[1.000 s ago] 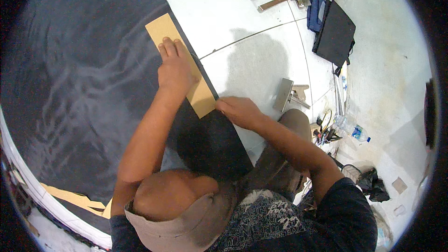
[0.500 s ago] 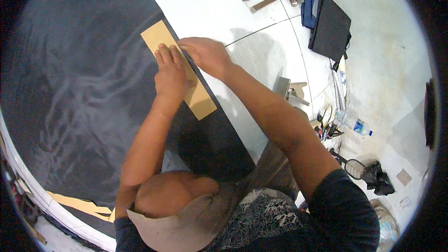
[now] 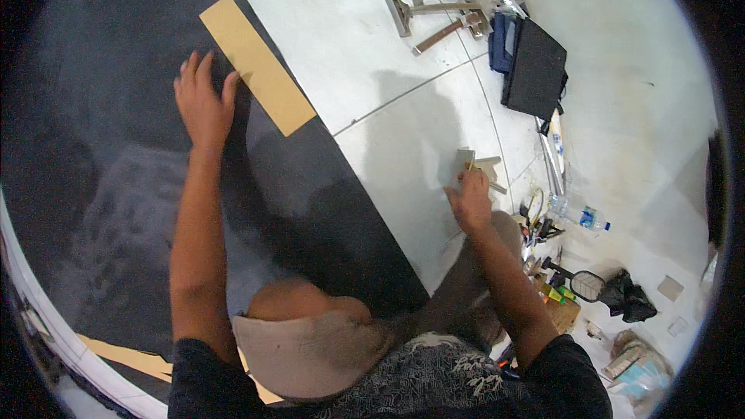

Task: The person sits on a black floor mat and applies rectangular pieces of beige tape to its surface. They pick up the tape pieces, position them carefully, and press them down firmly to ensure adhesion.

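A black sheet (image 3: pixel 140 209) spreads over the left side, and along its right edge lies a tan rectangular strip (image 3: pixel 260 66). My left hand (image 3: pixel 204 109) rests on or just above the sheet, left of the strip, fingers apart and holding nothing; its thumb is close to the strip's long edge. Over at the right, my right hand (image 3: pixel 471 200) is by a metal tool with a flat plate (image 3: pixel 464 157) on the white tiles. Its fingers are drawn together around something small and thin that I cannot make out.
Metal tools with wooden handles (image 3: pixel 434 8) lie at the far right, near a black flat case (image 3: pixel 535 66). Down the right side are a plastic bottle (image 3: pixel 591 219), a racket-like thing (image 3: pixel 586 285) and a black plastic bag (image 3: pixel 628 296). Tan strips (image 3: pixel 124 353) lie at the lower left.
My left hand has lifted off the tan strip and moved left. My right hand has left the strip's edge and come back right to the metal tool. The strip appears higher in view.
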`<state>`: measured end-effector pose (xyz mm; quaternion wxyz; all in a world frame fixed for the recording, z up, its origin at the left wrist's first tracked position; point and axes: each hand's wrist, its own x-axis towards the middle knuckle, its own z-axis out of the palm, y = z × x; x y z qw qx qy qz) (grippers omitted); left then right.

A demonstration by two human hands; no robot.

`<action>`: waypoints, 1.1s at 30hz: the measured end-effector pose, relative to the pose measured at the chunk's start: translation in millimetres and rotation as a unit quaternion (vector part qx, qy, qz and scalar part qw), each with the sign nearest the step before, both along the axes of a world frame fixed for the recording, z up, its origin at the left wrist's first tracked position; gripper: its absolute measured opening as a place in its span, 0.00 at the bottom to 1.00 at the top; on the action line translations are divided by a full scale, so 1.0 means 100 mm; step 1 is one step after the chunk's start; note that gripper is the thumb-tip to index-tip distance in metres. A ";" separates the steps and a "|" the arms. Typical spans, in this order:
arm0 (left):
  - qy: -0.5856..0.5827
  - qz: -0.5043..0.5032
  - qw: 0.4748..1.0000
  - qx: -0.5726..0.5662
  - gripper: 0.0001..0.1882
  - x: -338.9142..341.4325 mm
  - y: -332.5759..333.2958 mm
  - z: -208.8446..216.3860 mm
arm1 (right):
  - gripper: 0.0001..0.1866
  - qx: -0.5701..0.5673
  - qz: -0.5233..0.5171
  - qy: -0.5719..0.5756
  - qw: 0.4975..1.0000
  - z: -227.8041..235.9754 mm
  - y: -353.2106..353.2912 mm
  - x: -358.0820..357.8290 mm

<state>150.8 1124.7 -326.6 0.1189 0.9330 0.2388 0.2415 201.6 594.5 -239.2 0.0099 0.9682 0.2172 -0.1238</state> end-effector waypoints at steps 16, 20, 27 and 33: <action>0.122 0.175 0.975 -0.054 0.29 -0.86 0.10 -0.15 | 0.17 -0.095 0.125 0.032 0.987 0.40 0.31 1.52; 0.139 0.174 0.972 -0.069 0.30 -0.86 0.15 -0.18 | 0.15 -0.020 0.240 0.070 0.968 1.11 1.55 2.04; 0.152 0.160 0.974 -0.054 0.37 -0.84 0.20 -0.12 | 0.09 0.036 0.441 0.065 0.894 1.71 2.30 2.37; 0.310 0.127 0.931 -0.142 0.51 -0.52 0.28 0.47 | 0.12 0.076 0.554 0.088 0.824 0.80 2.53 2.49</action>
